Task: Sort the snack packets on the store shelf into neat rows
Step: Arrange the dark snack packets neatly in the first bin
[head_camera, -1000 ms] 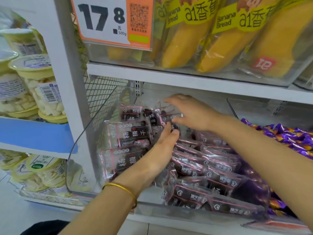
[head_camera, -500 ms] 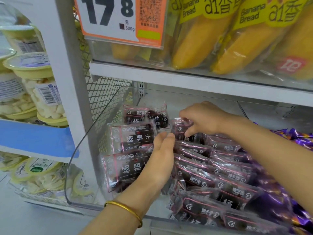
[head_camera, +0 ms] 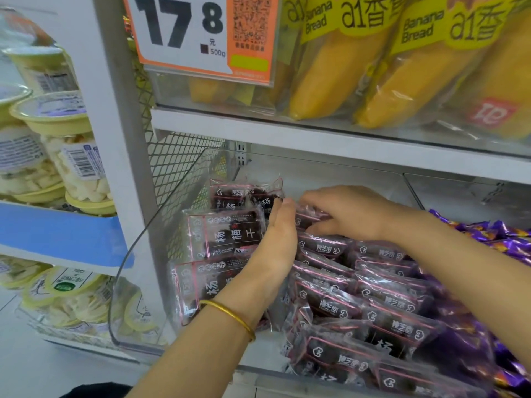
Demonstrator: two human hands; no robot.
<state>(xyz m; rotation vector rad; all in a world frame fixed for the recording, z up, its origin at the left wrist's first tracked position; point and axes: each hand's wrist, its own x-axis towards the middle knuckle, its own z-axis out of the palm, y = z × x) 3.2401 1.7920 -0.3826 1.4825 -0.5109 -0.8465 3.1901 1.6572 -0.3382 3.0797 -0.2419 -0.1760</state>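
White metal store shelf [head_camera: 316, 139] fills the head camera's view, seen close up and from slightly above. On its lower level sits a clear plastic bin [head_camera: 161, 254] with a curved front corner, holding many dark maroon snack packets [head_camera: 396, 305] in clear film with pink borders and white Chinese lettering.

At the bin's left side, flat packets lie face up in a column running from front to back. To their right, more packets overlap one another in slanted rows that reach the bin's front edge.

A person's left hand [head_camera: 275, 248], with a thin gold bangle [head_camera: 230, 314] on the wrist, stands on edge between the two groups. Its fingers are straight and together, and the palm presses against the left column.

The right hand [head_camera: 344, 211] reaches in from the right, fingers curled over and thumb under, pinching one maroon packet [head_camera: 309, 219] at the back of the right rows, just beside the left fingertips.

Purple foil sweets [head_camera: 511, 239] lie in the next compartment to the right. Above, yellow banana bread packs [head_camera: 330, 67] lean beside an orange and white price tag [head_camera: 201, 33] reading 17.8. Clear tubs with pale green lids [head_camera: 77, 168] stack on the neighbouring shelves to the left.
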